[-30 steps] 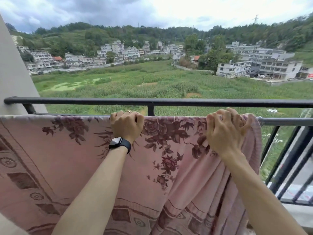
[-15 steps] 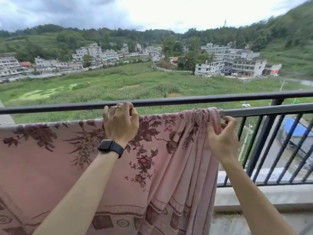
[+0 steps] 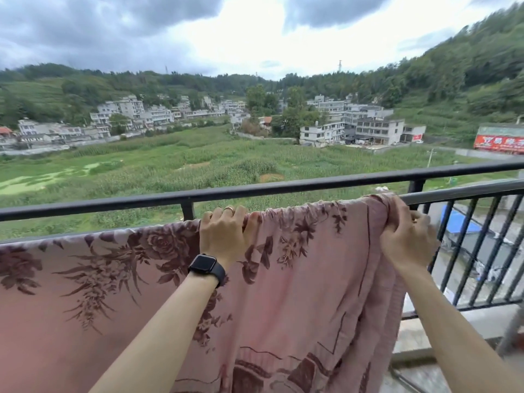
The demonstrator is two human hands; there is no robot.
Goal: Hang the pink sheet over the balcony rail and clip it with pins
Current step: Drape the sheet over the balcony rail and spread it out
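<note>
Pink floral cotton sheet (image 3: 297, 279) is draped over the grey inner balcony rail (image 3: 467, 191). The near side hangs toward us, flat at left, bunched into folds at its right end. Left hand (image 3: 224, 236), black smartwatch (image 3: 207, 266) on the wrist, has its fingers curled over the rail top, clamped on the sheet's fold. Right hand (image 3: 408, 242) sits just under the rail at the sheet's right edge, fingers closed together and pinching the gathered cloth. Black top rail (image 3: 255, 191) runs just beyond, bare. We see no pins anywhere. We judge the step as spreading the sheet along the rail, pinning not yet begun. To do it well we'd anchor with the left hand so the flat part doesn't drag. We'd slide the right hand rightward along the rail to open the gathers, with the fold riding on top of the rail. The far side is hidden, so we can't check the balance. Risk: too hard a pull and the sheet slips off over the drop. Pins go on once it's flat, one near each end.
</note>
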